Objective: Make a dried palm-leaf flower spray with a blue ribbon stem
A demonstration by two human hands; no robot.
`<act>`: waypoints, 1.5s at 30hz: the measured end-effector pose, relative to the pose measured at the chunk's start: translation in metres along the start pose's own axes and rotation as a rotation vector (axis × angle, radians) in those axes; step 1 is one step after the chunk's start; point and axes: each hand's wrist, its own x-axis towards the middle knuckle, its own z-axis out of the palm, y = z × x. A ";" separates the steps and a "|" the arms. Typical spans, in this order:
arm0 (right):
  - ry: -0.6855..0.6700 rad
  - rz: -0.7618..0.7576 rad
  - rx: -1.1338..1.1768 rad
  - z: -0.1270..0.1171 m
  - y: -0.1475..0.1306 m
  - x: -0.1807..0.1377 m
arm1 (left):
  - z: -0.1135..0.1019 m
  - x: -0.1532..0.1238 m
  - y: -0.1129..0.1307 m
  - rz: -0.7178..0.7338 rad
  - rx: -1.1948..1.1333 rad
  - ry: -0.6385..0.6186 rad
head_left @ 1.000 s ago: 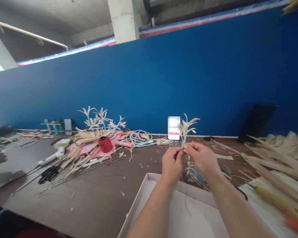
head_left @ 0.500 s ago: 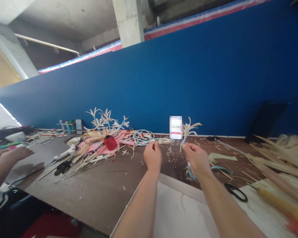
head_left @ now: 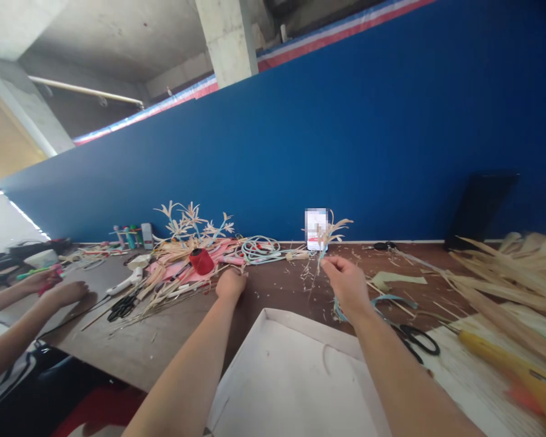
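My right hand pinches the thin stem of a husk flower, with pale narrow petals spread above the fingers and pale blue wrapping on its stem. My left hand is closed at the right edge of a pile of husk strips; its fingertips are hidden, so what it grips, if anything, does not show. Just beyond that hand stands a red spool of thread. Several finished husk flowers rise from the back of the pile.
A white tray lies before me. Black scissors and a white glue gun are left; other scissors, a yellow-handled tool and husks are right. A phone leans on the wall. A co-worker's hands are far left.
My left hand has moved left, away from my right hand, to the edge of the husk pile. My right hand still holds the flower. The view has shifted slightly.
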 end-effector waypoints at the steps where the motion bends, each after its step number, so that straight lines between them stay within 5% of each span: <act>1: 0.001 -0.006 -0.009 0.000 0.000 0.000 | 0.004 0.003 0.000 -0.030 0.003 0.008; 6: -0.021 -0.020 -0.025 -0.002 -0.001 0.001 | 0.010 0.015 -0.004 -0.108 -0.043 0.013; 12: -0.028 -0.042 -0.060 -0.003 -0.003 0.000 | -0.005 0.006 0.004 0.044 -0.297 0.011; 17: -0.044 -0.035 -0.053 -0.002 -0.004 0.000 | -0.017 -0.024 0.043 0.230 -0.627 -0.101; 20: -0.048 -0.032 -0.029 -0.003 -0.003 0.001 | -0.023 -0.052 0.071 0.278 -1.045 -0.238; 25: -0.038 -0.051 -0.018 -0.005 -0.001 0.004 | -0.022 -0.094 0.106 0.334 -1.270 -0.370; 35: -0.084 -0.052 0.001 -0.005 0.002 0.005 | 0.034 -0.114 0.115 0.305 -1.392 -0.303; 41: -0.081 -0.050 -0.010 -0.003 0.003 0.006 | 0.040 -0.114 0.108 0.500 -1.339 -0.277; 45: -0.092 -0.064 -0.028 -0.004 0.005 0.006 | 0.041 -0.116 0.109 0.475 -1.288 -0.242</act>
